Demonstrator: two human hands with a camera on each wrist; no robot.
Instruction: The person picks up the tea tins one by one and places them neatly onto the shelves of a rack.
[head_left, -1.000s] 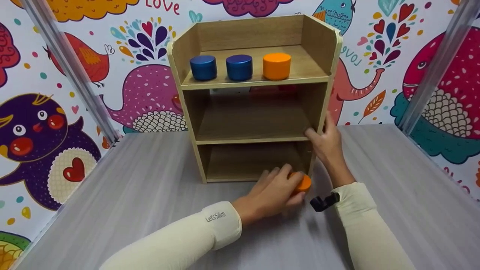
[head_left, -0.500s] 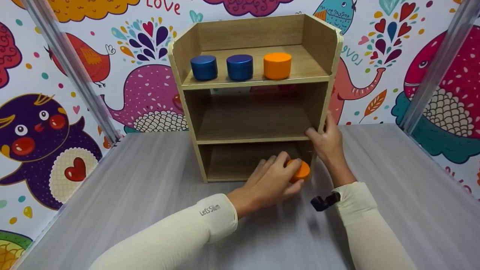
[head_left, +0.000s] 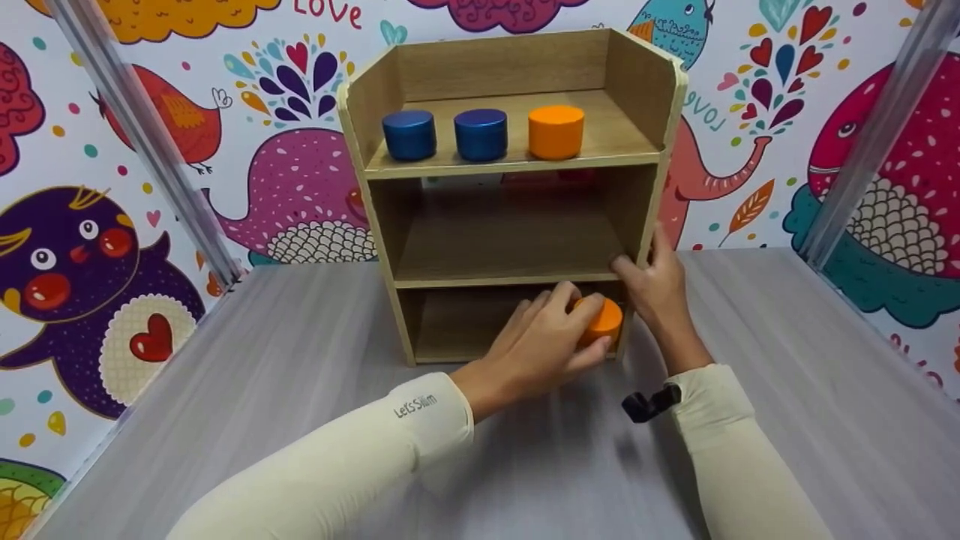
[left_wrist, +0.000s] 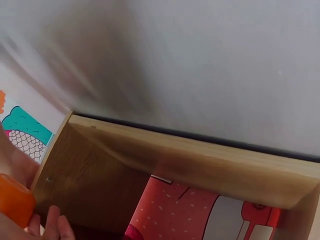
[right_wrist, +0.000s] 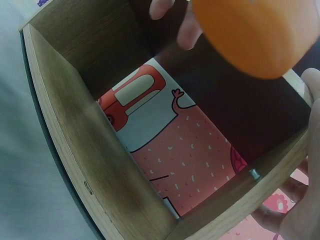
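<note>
My left hand [head_left: 534, 351] holds an orange cylinder [head_left: 609, 321] with thumb and fingers, in front of the lowest compartment's right end. In the right wrist view that cylinder [right_wrist: 260, 35] hangs large at the top, with fingertips [right_wrist: 189, 31] beside it. My right hand [head_left: 660, 304] grips the right side panel of the small wooden shelf unit [head_left: 506, 69], its thumb at the middle board. On the top board stand a blue cylinder [head_left: 409, 138], a second blue cylinder [head_left: 481, 138] and another orange cylinder [head_left: 556, 135], lined up along the front edge.
The shelf unit stands on a grey tabletop [head_left: 300, 330]. A patterned wall [head_left: 285, 195] rises behind it, with metal posts [head_left: 146, 142] at the corners. A small metal pin [right_wrist: 254, 174] sticks out of the inner side panel. A black wrist mount [head_left: 649, 405] juts from the right sleeve.
My left hand has raised the orange cylinder from near the unit's base, up and toward the lowest compartment's upper right. The right hand and the cylinders on top stay where they were.
</note>
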